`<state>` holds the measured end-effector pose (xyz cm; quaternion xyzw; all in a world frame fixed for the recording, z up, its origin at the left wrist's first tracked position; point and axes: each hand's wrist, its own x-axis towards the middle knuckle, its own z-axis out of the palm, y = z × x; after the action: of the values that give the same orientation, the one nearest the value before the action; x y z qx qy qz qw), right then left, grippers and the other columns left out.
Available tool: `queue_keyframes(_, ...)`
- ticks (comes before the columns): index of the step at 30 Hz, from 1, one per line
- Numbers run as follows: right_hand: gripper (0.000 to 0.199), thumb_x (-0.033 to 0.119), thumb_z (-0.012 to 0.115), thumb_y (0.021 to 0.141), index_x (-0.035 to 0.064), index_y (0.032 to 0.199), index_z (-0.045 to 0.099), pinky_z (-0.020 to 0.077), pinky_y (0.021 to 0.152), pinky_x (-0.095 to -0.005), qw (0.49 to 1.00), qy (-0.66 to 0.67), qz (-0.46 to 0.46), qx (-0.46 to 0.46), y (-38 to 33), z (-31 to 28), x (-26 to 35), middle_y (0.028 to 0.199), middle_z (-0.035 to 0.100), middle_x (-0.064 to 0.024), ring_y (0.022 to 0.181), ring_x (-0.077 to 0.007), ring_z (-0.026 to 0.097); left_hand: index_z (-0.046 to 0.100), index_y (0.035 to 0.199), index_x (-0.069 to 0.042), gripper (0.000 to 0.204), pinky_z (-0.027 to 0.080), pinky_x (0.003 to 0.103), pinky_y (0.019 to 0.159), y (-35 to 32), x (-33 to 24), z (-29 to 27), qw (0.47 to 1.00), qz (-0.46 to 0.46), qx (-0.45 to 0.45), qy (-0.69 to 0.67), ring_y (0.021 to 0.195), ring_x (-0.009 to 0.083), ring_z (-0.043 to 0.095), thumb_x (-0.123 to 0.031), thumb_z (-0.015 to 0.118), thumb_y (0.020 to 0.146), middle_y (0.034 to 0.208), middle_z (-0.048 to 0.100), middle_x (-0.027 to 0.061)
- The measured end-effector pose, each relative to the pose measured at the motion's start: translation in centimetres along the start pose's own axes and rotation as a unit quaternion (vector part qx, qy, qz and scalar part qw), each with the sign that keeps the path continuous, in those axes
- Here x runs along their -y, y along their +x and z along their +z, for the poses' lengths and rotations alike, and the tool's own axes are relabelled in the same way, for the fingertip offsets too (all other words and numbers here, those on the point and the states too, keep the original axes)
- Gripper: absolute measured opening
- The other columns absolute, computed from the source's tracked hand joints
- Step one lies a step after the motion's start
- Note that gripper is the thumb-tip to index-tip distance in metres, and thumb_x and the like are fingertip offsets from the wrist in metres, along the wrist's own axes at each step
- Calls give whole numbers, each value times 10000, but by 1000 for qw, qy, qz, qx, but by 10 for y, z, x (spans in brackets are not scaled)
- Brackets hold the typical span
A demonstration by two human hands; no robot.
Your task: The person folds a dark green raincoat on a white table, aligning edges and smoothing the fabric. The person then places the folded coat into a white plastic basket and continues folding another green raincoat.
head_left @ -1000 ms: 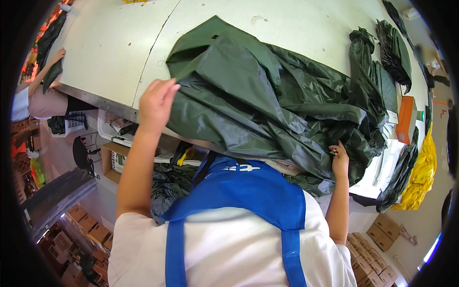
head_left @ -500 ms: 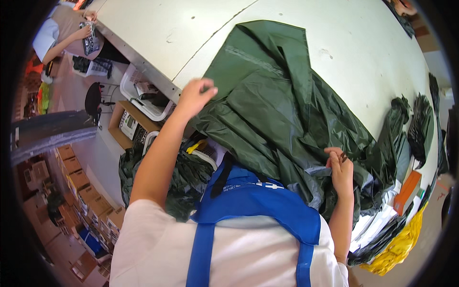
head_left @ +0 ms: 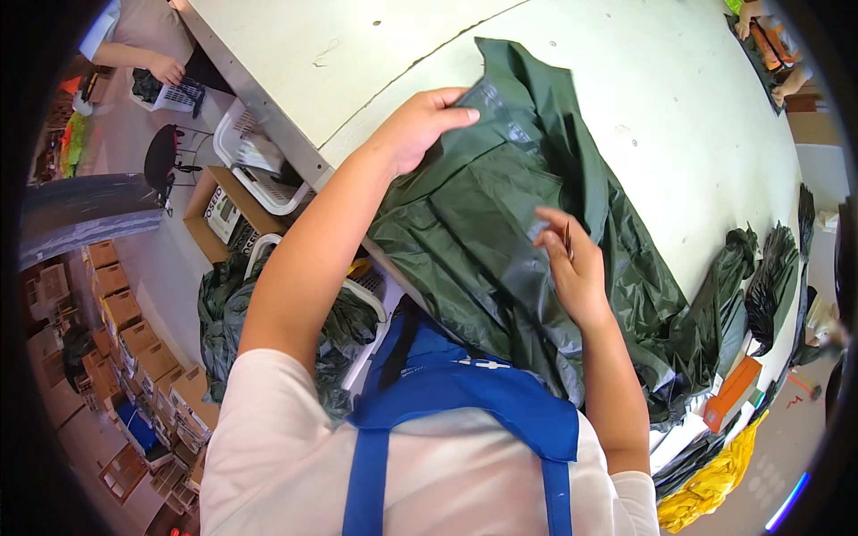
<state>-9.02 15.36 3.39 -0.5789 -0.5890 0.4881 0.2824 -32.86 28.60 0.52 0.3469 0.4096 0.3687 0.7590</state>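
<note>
A large piece of shiny dark green waterproof fabric [head_left: 483, 214] lies rumpled on the pale table and hangs over its near edge. A seam strip runs along its far left part. My left hand [head_left: 427, 129] pinches that far left edge between thumb and fingers, lifting it a little. Over the middle of the fabric is my right hand [head_left: 576, 277], slightly blurred, its fingers bent. A small dark, thin tool [head_left: 568, 236] shows between these fingers; its exact kind is unclear.
White baskets [head_left: 273, 192] and a cardboard box [head_left: 210, 214] stand left of the table [head_left: 375, 54]. More green fabric [head_left: 286, 322] is heaped beside me. At right lie dark bundles [head_left: 773, 281], an orange box [head_left: 733, 393] and yellow fabric [head_left: 715, 482]. Other people work at both far corners.
My left hand has moved right and taken hold of the fabric's edge, folding it up. My right hand has moved up and left over the fabric, keeping the small tool.
</note>
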Motion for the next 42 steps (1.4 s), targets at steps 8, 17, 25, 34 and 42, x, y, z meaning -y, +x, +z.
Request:
queue_keyframes(8,200,138,591,810,86,1003,588,469,630,-420,931,-280,-192,138,99,-26,92,756,635,-151,743,-377,594,596,1145,19,295,440,268,863,-37,-4,25,967,60,108,224,968,121,569,-77,599,865,1066,645,60)
queue_keyframes(17,142,180,556,927,41,903,575,292,553,-191,991,-50,-80,-94,91,-115,50,655,409,63,618,-28,355,626,881,11,120,464,270,635,-112,12,-31,965,-82,-62,243,693,124,575,-94,633,823,763,627,61)
queue_keyframes(25,409,163,499,952,39,1331,409,338,514,-169,975,-64,-121,-176,96,-98,64,938,680,-68,580,-22,418,490,1232,26,449,506,315,829,-137,9,1,996,-4,30,-86,945,157,609,-21,635,809,1093,611,105)
queue_keyframes(34,667,329,786,658,37,1195,519,503,789,-386,918,-385,97,-21,-26,-53,-50,1125,581,-149,954,-310,618,521,1264,-86,447,491,368,860,-124,35,-73,915,-5,-255,313,1091,234,543,45,486,838,1294,494,139)
queue_keyframes(42,365,295,723,720,105,1019,637,508,725,-413,907,-397,136,-28,-85,-79,-78,923,668,-123,854,-325,638,499,1283,-130,549,371,416,1000,-27,82,74,695,286,-82,655,1198,351,440,-92,649,757,1306,471,142)
